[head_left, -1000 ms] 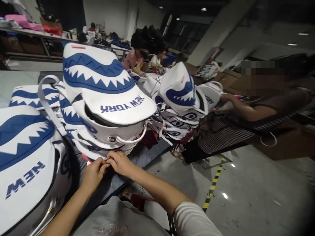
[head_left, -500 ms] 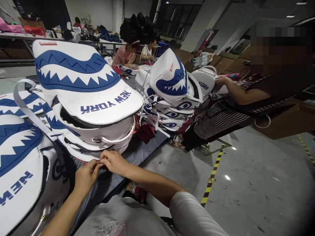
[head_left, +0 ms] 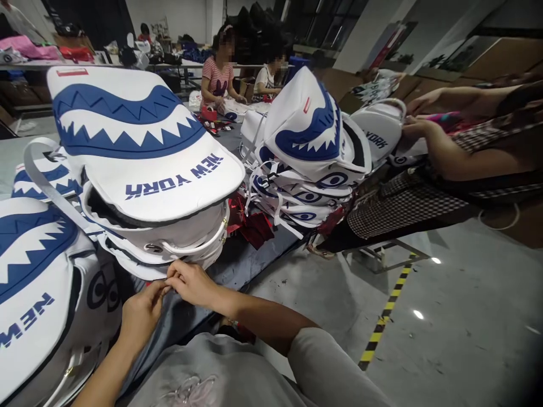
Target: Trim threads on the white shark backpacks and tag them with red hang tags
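Observation:
My left hand (head_left: 142, 316) and my right hand (head_left: 190, 285) meet with fingertips pinched together, just below the front of a stack of white bags. What they pinch is too small to make out; a bit of red shows beside the left fingers. The top bag (head_left: 178, 192) of this stack has a white flap with blue shark-tooth bands and NEW YORK lettering. Below the flap, a white cord handle (head_left: 197, 243) loops from an eyelet. Another bag (head_left: 25, 316) of the same kind stands at the left, close to my left forearm.
A second bag stack (head_left: 311, 147) stands farther along the dark-covered table (head_left: 254, 263), with red tags (head_left: 254, 226) between the stacks. At right, a person in checked clothing handles a white bag (head_left: 377, 130). Others sit behind. Striped tape (head_left: 388, 311) marks the floor.
The view has shifted, so the far stack and the person at right appear farther right. The person's second arm now shows at the bag. My hands stay pinched together below the stack.

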`<state>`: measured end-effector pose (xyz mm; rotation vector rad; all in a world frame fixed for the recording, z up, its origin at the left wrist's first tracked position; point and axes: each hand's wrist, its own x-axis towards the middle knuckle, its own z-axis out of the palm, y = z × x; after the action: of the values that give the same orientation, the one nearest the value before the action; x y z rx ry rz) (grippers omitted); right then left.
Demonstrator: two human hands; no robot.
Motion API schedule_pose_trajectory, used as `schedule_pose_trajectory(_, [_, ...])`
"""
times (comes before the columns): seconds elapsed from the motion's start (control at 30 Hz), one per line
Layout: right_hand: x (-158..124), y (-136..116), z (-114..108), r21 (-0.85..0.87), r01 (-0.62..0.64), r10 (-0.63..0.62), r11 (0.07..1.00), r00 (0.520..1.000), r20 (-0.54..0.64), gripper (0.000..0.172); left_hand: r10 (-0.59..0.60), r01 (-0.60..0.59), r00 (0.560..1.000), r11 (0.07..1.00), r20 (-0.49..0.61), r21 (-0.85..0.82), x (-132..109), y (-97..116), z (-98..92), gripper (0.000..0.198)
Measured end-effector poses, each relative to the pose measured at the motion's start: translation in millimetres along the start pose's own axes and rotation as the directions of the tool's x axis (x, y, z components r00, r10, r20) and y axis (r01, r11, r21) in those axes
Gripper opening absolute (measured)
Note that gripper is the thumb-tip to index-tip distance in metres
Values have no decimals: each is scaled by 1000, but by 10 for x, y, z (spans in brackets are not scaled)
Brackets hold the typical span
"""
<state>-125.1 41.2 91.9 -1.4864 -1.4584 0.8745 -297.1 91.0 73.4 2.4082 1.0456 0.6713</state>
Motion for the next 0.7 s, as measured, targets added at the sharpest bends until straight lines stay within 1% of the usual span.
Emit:
schedule_pose_trajectory(0.07, [-2, 16, -5, -21, -3, 3, 1000, 1000, 0, 4, -2, 16, 993, 993, -120, 117, -7, 22, 25, 28])
schedule_pose_trajectory(0.1, [-4, 26, -10, -31, -5, 5, 1000, 1000, -1, 4, 4, 16, 990, 990, -143, 139, -9, 32, 33, 28])
schedule_pose_trajectory(0.17, [-9, 52, -26, -47, 5, -5, 999, 1000, 5, 2, 46, -33, 994, 992, -103, 123, -18, 43, 39, 25])
schedule_pose_trajectory(0.23, [-11, 83, -46, -55, 29, -28, 998, 999, 28, 2, 131, -124, 990, 986, -53, 109, -43, 35, 29, 23])
schedule_pose_trajectory(0.3, [-6, 114, -61, -64, 47, -43, 997, 997, 63, 5, 198, -184, 978, 966, -62, 180, -89, 22, 20, 23])
schedule_pose_trajectory(0.33, [-1, 126, -62, -68, 50, -44, 996, 996, 80, 7, 214, -189, 974, 952, -80, 240, -117, 21, 21, 21])
schedule_pose_trajectory(0.4, [15, 138, -55, -79, 51, -42, 996, 993, 110, 10, 205, -154, 973, 922, -111, 354, -169, 51, 40, 17])
schedule_pose_trajectory(0.47, [24, 133, -41, -85, 61, -50, 994, 990, 130, 14, 178, -93, 972, 893, -156, 440, -199, 125, 82, 14])
schedule_pose_trajectory(0.53, [3, 134, -51, -64, 89, -79, 994, 986, 148, 19, 144, -26, 967, 876, -210, 481, -193, 223, 134, 14])
schedule_pose_trajectory(0.57, [-24, 153, -78, -38, 125, -118, 991, 980, 161, 22, 118, 7, 965, 879, -233, 477, -181, 264, 158, 14])
schedule_pose_trajectory(0.63, [-108, 267, -215, 39, 241, -244, 970, 956, 161, 26, 46, 67, 968, 899, -245, 432, -164, 293, 191, 17])
schedule_pose_trajectory(0.67, [-159, 373, -339, 78, 298, -306, 951, 942, 135, 26, -10, 112, 968, 910, -251, 398, -175, 270, 199, 19])
schedule_pose_trajectory(0.7, [-210, 515, -507, 107, 321, -329, 941, 941, 79, 23, -74, 161, 965, 923, -250, 349, -209, 220, 203, 20])
